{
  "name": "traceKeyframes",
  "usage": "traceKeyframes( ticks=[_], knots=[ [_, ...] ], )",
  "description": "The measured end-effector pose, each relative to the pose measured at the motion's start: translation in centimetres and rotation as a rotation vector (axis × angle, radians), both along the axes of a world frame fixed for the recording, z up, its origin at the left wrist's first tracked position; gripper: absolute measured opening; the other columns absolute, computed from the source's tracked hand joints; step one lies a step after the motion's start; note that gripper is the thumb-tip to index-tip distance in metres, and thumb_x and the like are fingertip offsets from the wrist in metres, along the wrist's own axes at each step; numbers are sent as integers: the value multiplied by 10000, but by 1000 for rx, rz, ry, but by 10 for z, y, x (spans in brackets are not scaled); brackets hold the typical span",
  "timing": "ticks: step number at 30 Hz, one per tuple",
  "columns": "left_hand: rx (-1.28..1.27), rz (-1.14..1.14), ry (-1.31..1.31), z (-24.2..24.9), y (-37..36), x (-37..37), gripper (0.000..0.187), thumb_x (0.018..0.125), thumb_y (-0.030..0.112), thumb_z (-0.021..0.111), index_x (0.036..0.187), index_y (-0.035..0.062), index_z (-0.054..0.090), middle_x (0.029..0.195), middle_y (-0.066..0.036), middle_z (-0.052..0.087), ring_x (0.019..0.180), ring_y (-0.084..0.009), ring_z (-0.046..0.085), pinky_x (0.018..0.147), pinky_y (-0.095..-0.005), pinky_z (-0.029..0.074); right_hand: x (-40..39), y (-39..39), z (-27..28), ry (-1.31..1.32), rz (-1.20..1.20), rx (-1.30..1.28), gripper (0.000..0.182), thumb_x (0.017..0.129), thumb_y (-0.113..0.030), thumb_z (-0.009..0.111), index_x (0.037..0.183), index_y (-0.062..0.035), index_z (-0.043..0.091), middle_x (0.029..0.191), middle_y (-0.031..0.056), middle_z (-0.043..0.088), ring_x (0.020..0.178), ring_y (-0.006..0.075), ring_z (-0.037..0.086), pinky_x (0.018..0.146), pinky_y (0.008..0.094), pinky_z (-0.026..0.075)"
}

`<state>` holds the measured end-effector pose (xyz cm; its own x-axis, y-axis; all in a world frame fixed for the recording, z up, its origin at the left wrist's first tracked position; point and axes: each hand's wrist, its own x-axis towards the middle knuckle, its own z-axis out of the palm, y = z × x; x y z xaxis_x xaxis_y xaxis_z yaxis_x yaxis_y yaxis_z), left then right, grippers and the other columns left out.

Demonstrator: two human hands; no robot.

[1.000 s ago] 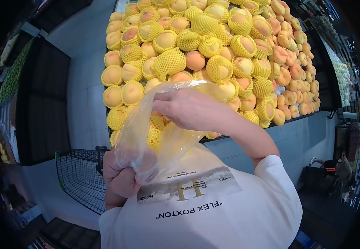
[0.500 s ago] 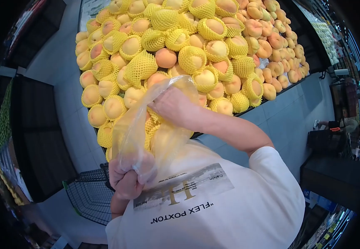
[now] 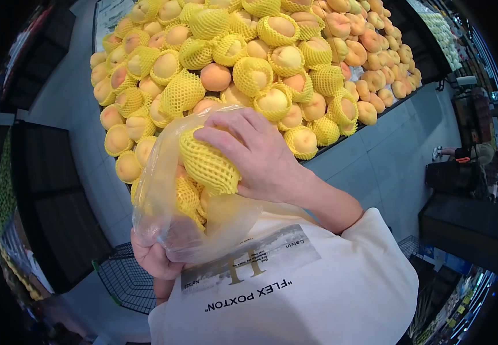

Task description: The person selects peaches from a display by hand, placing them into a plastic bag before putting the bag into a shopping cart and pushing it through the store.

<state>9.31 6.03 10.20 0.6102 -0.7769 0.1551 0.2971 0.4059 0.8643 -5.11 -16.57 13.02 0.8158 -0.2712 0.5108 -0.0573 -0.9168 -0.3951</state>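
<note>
Your right hand (image 3: 260,158) grips a netted peach (image 3: 208,164) at the mouth of the bag (image 3: 162,201), which your left hand (image 3: 154,259) clutches closed-fisted from below. This looks like the loading step: next, lower the peach in among those bagged. The fruit pile (image 3: 231,57) crowds close behind; a cart (image 3: 125,282) sits below.

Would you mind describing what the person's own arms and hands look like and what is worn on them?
Both hands are bare: no gloves, rings or watch show on the right hand or on what is visible of the left hand. The forearms are uncovered. A short white sleeve ends near the right elbow; it belongs to a white T-shirt printed with dark lettering and a grey picture panel.
</note>
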Motion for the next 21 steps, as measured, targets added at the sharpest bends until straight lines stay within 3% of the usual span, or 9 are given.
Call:
traceKeyframes(
  ticks=[2, 4, 6, 7, 8, 11, 14, 17, 21],
  knots=[
    [-72, -89, 14, 2, -2, 4, 275, 854, 8, 487, 1030, -92, 674, 975, -132, 734, 854, -167, 690, 785, -292, 549, -22, -3, 4, -113, 49, 357, 849, 667, -203, 892, 1393, -37, 483, 1279, 126, 580, 1125, 269, 612, 982, 416, 501],
    [-64, -61, -26, 8, -5, 3, 278, 857, -3, 492, 1055, -98, 662, 995, -141, 733, 870, -176, 691, 802, -297, 551, -49, -9, 1, -234, 106, 802, 973, 578, -178, 943, 1405, -6, 460, 1333, 119, 575, 1174, 251, 616, 1033, 412, 498],
    [-53, -22, -63, 8, -5, 2, 288, 857, -14, 492, 1081, -102, 650, 1014, -149, 731, 887, -185, 692, 819, -302, 552, -78, -23, -6, -423, 81, 1346, 1094, 598, -276, 970, 1477, 2, 381, 1426, 113, 538, 1287, 209, 566, 1076, 375, 491],
    [-46, 2, -82, 7, -4, 2, 296, 856, -18, 489, 1094, -103, 644, 1024, -152, 729, 896, -189, 692, 828, -304, 551, -92, -30, -13, -506, -1, 1423, 1097, 625, -268, 943, 1502, 3, 341, 1423, 116, 540, 1299, 203, 566, 1106, 370, 472],
    [-40, 26, -101, 6, -3, 2, 305, 855, -23, 487, 1107, -104, 639, 1034, -156, 727, 905, -193, 692, 836, -306, 551, -106, -41, -24, -515, -146, 1416, 1035, 636, -265, 923, 1476, 4, 381, 1414, 109, 543, 1258, 189, 587, 1054, 368, 506],
    [-86, -27, -39, 0, 1, 5, 319, 858, -30, 482, 1135, -104, 624, 1051, -157, 722, 927, -201, 689, 852, -311, 549, -133, -71, -58, -326, -504, 1053, 943, 645, -232, 887, 1442, -6, 438, 1365, 119, 568, 1213, 234, 605, 1030, 389, 507],
    [48, 45, -75, -8, 11, 7, 310, 862, -38, 476, 1127, -103, 624, 1028, -151, 718, 910, -193, 684, 841, -307, 548, -144, -80, -97, 99, -801, 321, 881, 634, -187, 859, 1413, -22, 483, 1306, 147, 582, 1207, 299, 576, 1039, 417, 479],
    [71, 35, -56, -9, 15, 7, 301, 869, -48, 470, 1122, -105, 621, 1003, -148, 713, 879, -182, 678, 809, -295, 546, -141, -73, -118, 257, -849, 106, 862, 646, -163, 848, 1419, -41, 488, 1303, 181, 560, 1239, 360, 522, 1083, 448, 441],
    [1, -70, 43, 4, 6, 7, 285, 879, -53, 465, 1109, -107, 624, 983, -149, 709, 848, -170, 672, 768, -276, 542, -136, -74, -128, 252, -852, 120, 891, 677, -157, 862, 1466, -68, 459, 1422, 182, 495, 1312, 365, 480, 1112, 457, 420]
  ],
)
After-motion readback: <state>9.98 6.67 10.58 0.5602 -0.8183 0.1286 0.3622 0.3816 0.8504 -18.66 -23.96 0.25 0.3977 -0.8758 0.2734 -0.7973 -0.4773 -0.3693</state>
